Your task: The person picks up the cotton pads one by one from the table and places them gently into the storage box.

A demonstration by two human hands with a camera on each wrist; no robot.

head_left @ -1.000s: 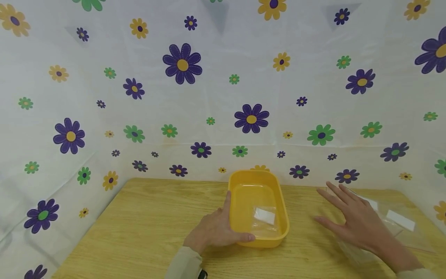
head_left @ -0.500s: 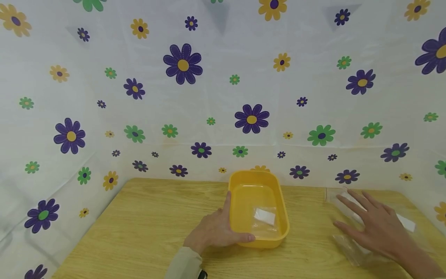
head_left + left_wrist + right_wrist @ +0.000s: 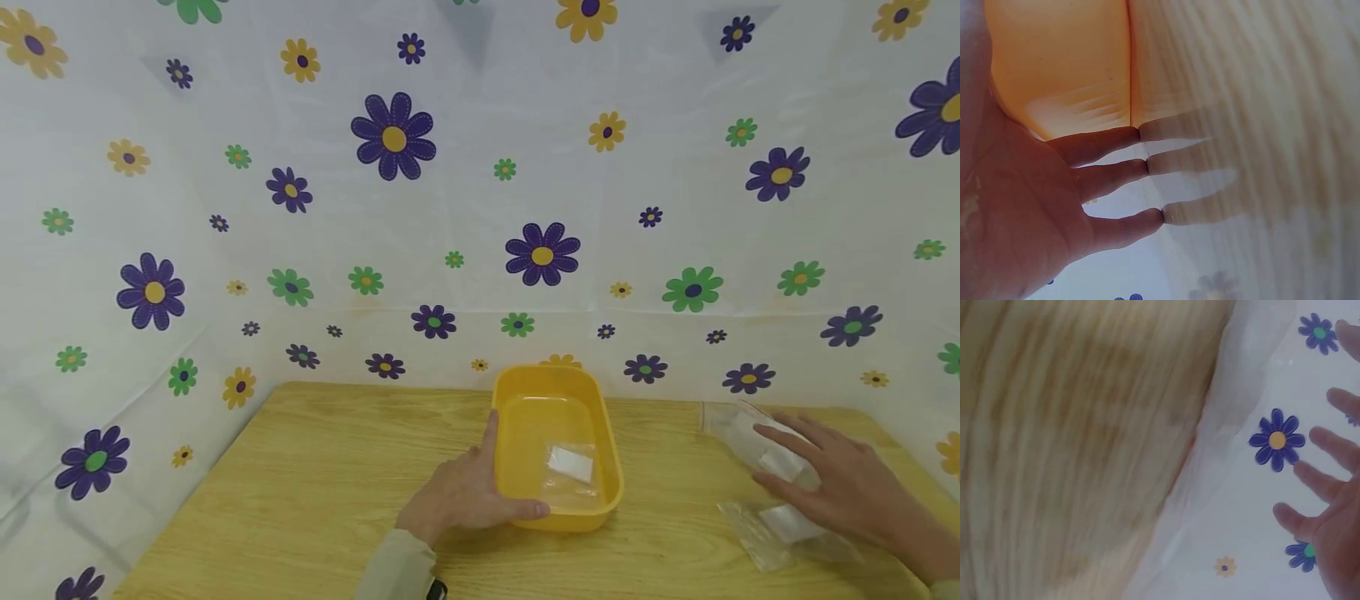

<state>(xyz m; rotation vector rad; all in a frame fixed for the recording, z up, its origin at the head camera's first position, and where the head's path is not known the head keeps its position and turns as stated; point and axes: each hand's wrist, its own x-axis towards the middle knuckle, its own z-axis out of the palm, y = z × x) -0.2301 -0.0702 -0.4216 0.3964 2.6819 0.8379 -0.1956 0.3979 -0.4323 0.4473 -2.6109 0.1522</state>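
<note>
Flowered curtain (image 3: pixel 465 196) behind, wood-grain table (image 3: pixel 352 475) below. Set upright near the table's back edge: yellow tray (image 3: pixel 543 423), with one clear bag (image 3: pixel 572 477) and its white insert lying in the near right part. At the tray's left side, left hand (image 3: pixel 467 497): thumb across the near rim, index along the wall, remaining fingers (image 3: pixel 1110 174) straight and spread, tips apparently down on the table in the left wrist view. Good brace; worth keeping light, to avoid skewing or tipping the tray. Well to the right, two more clear bags, farther bag (image 3: pixel 750 446) and nearer bag (image 3: pixel 787 529), both partly hidden by the right hand (image 3: pixel 855 479). Fingers apart and slightly bent there, pinching nothing visible; cannot tell whether touching either bag. For such limp film, probably best to separate the pair first, feel for a free edge, then pinch between thumb and index near the stiffer-looking white insert rather than at a slack corner. Beyond the left wrist, just a pale sleeve (image 3: pixel 397 568).
</note>
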